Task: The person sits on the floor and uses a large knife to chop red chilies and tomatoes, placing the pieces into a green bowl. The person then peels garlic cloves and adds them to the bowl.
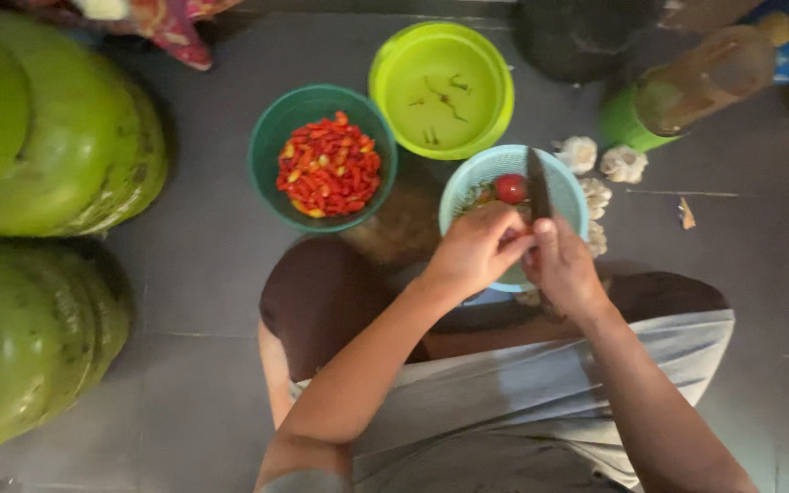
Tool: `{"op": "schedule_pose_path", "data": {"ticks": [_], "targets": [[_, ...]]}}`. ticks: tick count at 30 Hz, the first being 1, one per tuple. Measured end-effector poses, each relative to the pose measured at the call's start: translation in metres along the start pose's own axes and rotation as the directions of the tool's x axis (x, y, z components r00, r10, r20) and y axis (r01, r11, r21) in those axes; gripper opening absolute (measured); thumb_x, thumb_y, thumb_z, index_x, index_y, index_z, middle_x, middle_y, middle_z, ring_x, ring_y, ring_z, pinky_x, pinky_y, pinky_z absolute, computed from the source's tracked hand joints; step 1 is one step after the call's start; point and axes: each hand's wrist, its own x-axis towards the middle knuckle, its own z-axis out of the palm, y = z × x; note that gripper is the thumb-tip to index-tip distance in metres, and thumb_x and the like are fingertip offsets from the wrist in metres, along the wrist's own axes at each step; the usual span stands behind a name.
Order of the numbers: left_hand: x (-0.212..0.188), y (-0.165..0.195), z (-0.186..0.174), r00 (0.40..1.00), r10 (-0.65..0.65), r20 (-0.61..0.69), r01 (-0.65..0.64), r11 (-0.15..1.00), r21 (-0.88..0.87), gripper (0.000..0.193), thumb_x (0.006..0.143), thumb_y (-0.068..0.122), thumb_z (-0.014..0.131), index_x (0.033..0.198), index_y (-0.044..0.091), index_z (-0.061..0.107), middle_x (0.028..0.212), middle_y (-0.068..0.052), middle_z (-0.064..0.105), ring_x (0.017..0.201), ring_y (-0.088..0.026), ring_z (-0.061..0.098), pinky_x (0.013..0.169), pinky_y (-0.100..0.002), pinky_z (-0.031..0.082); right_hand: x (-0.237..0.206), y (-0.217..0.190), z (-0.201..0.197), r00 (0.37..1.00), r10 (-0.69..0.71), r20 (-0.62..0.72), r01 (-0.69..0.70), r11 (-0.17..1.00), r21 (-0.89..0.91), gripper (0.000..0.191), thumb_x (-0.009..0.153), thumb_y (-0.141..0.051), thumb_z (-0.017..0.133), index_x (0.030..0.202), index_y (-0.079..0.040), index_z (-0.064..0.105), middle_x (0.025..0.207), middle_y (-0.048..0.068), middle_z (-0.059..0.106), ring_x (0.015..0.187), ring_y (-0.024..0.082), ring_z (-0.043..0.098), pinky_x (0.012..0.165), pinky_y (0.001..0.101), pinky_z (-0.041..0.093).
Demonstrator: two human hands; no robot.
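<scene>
My right hand [563, 267] grips a dark knife [537, 183], its blade pointing away over a light blue basket [570, 187]. My left hand [478, 248] is closed on a small item right beside the blade; the fingers hide what it is. Inside the blue basket lies a red tomato [510, 188] with some other bits. A teal basket [271, 146] to the left is full of chopped red chillies [329, 166]. Behind, a lime green bowl [495, 68] holds a few green stems.
Several garlic bulbs [624, 163] lie on the grey floor right of the blue basket. A green-capped bottle [687, 91] lies at the back right. Two large green gas cylinders [47, 137] stand on the left. My knees and grey shorts fill the lower middle.
</scene>
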Motion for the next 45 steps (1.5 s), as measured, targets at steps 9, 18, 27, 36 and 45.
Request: {"op": "schedule_pose_path", "data": {"ticks": [9,18,27,36,45], "targets": [[0.008,-0.020,-0.027,0.966,-0.252,0.065,0.260,0.935,-0.242,0.025,0.091,0.028,0.078,0.098,0.005,0.072,0.087,-0.005,0.077,0.079,-0.014,0.076,0.073,-0.030,0.061,0.014,-0.030,-0.005,0.971,0.238,-0.032,-0.233,0.966,0.110,0.029,0.108,-0.036,0.046,0.102,-0.008,0.052,0.066,0.002,0.047,0.048,0.012,0.044,0.043,0.0289,0.036],[0.013,-0.061,-0.037,0.879,-0.457,0.138,0.403,0.556,-0.727,0.042,0.098,0.028,0.070,0.127,-0.001,0.063,0.097,-0.012,0.072,0.081,-0.016,0.071,0.074,-0.030,0.060,0.062,-0.066,0.043,0.991,-0.107,-0.085,0.060,0.901,-0.430,0.031,0.108,-0.032,0.057,0.114,-0.003,0.062,0.075,0.014,0.069,0.067,0.023,0.068,0.063,0.0377,0.052],[-0.010,-0.132,-0.111,0.686,-0.369,-0.627,0.104,0.903,-0.417,0.016,0.098,0.007,0.065,0.113,0.001,0.069,0.113,-0.009,0.068,0.094,-0.018,0.070,0.079,-0.032,0.062,0.124,-0.124,0.138,0.984,-0.176,0.032,0.179,0.967,-0.179,0.039,0.103,-0.035,0.053,0.116,0.002,0.055,0.087,0.015,0.075,0.060,0.025,0.070,0.055,0.0442,0.055],[-0.008,-0.118,-0.140,0.492,-0.304,-0.816,0.311,0.937,-0.162,0.032,0.097,0.005,0.066,0.129,0.002,0.059,0.125,-0.013,0.059,0.111,-0.022,0.064,0.092,-0.033,0.058,0.139,-0.125,0.111,0.980,-0.105,0.172,0.147,0.956,-0.255,0.050,0.100,-0.047,0.050,0.120,-0.003,0.060,0.097,0.005,0.075,0.076,0.008,0.073,0.048,0.0331,0.061],[0.011,-0.080,0.002,0.995,-0.077,0.064,0.052,0.945,0.322,0.018,0.093,0.019,0.062,0.105,0.010,0.072,0.107,-0.018,0.071,0.105,-0.038,0.064,0.091,-0.050,0.052,0.075,-0.030,-0.051,0.974,0.216,-0.072,-0.228,0.906,-0.358,0.033,0.097,-0.024,0.063,0.127,-0.011,0.070,0.084,0.008,0.066,0.065,0.015,0.061,0.056,0.0315,0.050]]}}
